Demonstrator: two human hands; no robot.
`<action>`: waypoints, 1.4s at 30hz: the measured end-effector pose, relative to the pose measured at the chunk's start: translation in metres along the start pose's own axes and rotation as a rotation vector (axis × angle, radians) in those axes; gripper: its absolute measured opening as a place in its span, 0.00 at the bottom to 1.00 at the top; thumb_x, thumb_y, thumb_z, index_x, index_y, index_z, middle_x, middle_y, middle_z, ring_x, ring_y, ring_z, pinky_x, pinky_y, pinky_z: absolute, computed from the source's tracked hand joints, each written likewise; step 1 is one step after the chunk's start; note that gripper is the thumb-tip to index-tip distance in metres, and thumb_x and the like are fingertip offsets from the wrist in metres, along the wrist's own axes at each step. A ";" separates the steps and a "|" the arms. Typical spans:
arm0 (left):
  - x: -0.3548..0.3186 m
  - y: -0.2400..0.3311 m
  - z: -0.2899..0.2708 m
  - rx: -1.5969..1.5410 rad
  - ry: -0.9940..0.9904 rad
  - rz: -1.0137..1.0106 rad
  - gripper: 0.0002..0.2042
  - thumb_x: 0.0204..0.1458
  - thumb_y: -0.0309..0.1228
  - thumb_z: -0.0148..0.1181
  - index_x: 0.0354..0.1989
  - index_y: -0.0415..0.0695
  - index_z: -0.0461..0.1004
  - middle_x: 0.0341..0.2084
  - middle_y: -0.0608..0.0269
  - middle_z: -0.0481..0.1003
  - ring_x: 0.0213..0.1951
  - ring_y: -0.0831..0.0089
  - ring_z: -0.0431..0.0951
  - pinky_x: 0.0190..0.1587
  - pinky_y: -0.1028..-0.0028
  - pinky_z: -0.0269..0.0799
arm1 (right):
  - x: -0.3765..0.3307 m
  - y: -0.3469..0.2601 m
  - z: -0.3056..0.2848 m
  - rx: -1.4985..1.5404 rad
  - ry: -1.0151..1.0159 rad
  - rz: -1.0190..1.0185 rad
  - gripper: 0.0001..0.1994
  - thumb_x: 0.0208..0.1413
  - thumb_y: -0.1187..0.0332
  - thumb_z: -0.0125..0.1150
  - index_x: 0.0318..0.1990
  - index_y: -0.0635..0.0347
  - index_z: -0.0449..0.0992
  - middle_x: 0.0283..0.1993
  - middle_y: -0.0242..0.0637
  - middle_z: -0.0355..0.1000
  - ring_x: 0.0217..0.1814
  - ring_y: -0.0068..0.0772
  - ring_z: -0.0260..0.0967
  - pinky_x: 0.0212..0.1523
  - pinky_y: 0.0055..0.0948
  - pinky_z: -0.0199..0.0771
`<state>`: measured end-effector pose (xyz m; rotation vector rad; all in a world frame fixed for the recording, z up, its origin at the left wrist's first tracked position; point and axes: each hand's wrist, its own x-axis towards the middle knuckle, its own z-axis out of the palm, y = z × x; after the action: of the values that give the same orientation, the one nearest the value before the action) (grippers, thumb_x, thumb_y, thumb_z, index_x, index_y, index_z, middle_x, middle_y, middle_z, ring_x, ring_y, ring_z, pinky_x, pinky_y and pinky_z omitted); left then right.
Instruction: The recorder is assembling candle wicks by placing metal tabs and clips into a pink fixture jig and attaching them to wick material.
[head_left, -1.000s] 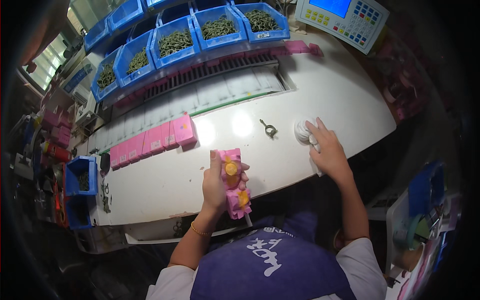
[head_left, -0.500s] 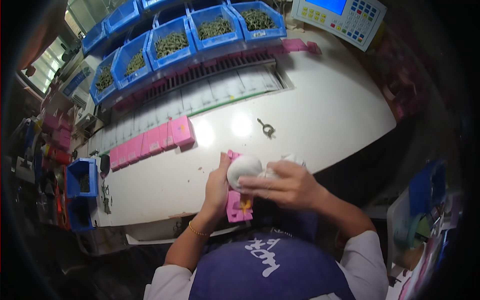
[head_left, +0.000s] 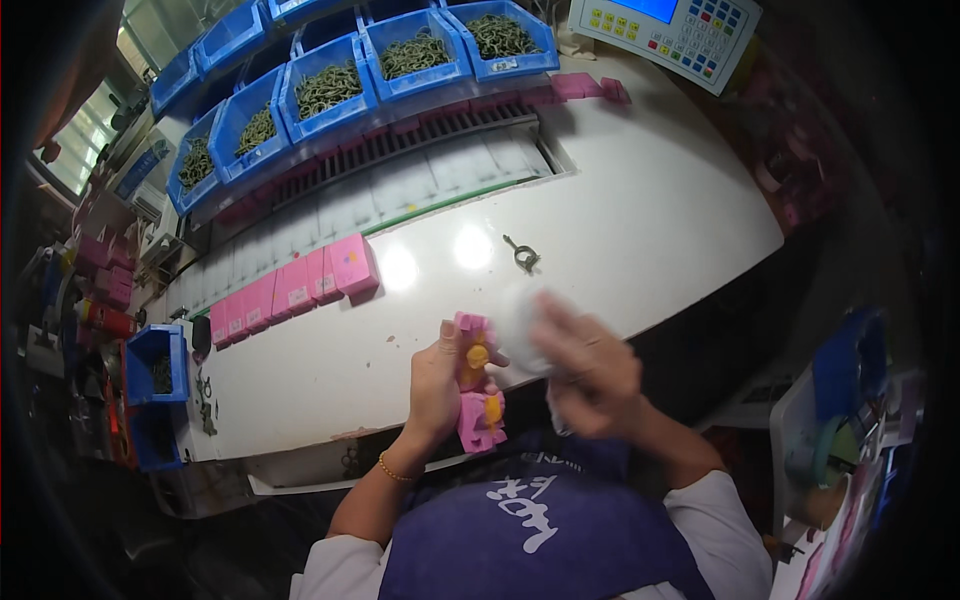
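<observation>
My left hand (head_left: pixel 435 385) is closed around the side of a pink rubber mold (head_left: pixel 482 435) that lies folded open, with yellow areas showing inside its two parts. Just right of it, my right hand (head_left: pixel 595 375) grips a rounded white cloth pouch (head_left: pixel 518 325); both are smeared by motion. A small gap separates the pouch from the mold. Farther off on the white table (head_left: pixel 640 220) lies a dark green ring-shaped piece with a stem (head_left: pixel 524 257), which neither hand touches.
Pink blocks (head_left: pixel 290 290) stand in a row at the left. Behind them are a recessed strip with a dark slatted rack (head_left: pixel 400 150) and blue bins (head_left: pixel 330 90) of green pieces. A keypad panel (head_left: pixel 670 35) sits at the far right. Smaller blue bins (head_left: pixel 157 365) hang at the left edge.
My right hand has drawn the white pouch off the open mold, up and to the right, uncovering the yellow inside. My left hand keeps its hold. The whole view has shifted slightly.
</observation>
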<state>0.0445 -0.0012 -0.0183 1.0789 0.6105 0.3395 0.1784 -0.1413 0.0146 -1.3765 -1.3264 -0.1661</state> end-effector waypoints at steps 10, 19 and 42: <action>0.016 -0.003 -0.012 -0.127 0.050 0.187 0.28 0.70 0.48 0.40 0.39 0.31 0.77 0.30 0.55 0.79 0.25 0.78 0.75 0.29 0.77 0.73 | -0.018 -0.014 -0.014 0.226 -0.078 0.405 0.34 0.37 0.83 0.54 0.60 0.67 0.72 0.65 0.55 0.67 0.42 0.42 0.76 0.41 0.33 0.78; 0.014 -0.019 -0.027 0.164 0.188 0.530 0.27 0.69 0.48 0.42 0.44 0.32 0.75 0.32 0.55 0.79 0.30 0.74 0.79 0.35 0.75 0.76 | -0.031 -0.002 0.009 0.537 -0.360 0.493 0.34 0.42 0.85 0.49 0.65 0.68 0.67 0.72 0.50 0.60 0.74 0.43 0.57 0.69 0.32 0.59; 0.022 -0.039 -0.030 -0.250 0.092 0.475 0.27 0.67 0.50 0.44 0.53 0.34 0.71 0.42 0.49 0.78 0.39 0.67 0.80 0.44 0.68 0.78 | -0.024 0.019 0.023 0.129 -0.372 0.070 0.31 0.47 0.74 0.68 0.62 0.53 0.70 0.58 0.42 0.66 0.57 0.44 0.68 0.54 0.39 0.74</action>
<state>0.0421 0.0145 -0.0694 0.9609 0.3733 0.8593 0.1713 -0.1325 -0.0215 -1.3837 -1.5614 0.2307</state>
